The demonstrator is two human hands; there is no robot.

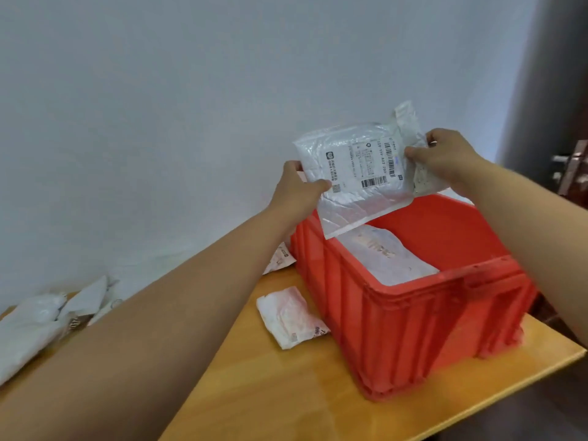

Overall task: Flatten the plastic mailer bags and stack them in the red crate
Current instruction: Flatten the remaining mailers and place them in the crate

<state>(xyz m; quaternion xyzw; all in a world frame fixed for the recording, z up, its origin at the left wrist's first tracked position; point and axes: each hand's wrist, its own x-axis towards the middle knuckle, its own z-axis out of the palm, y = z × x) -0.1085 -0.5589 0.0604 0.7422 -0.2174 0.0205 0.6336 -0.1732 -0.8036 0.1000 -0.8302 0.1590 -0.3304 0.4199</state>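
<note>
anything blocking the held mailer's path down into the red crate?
Nothing visible. The left hand and right hand hold the mailer above the red crate, whose top is open. Inside lies only a flattened bag, which the mailer would stack onto.

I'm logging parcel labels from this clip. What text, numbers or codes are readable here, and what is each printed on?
"159 159 A03 280", roughly: shipping label on the held mailer bag.
Barcodes, QR code and small print on that label: too small to read.
Print on the bag in the red crate: blurred.
Digits on the mailer on the table, by the crate: unreadable.
</note>
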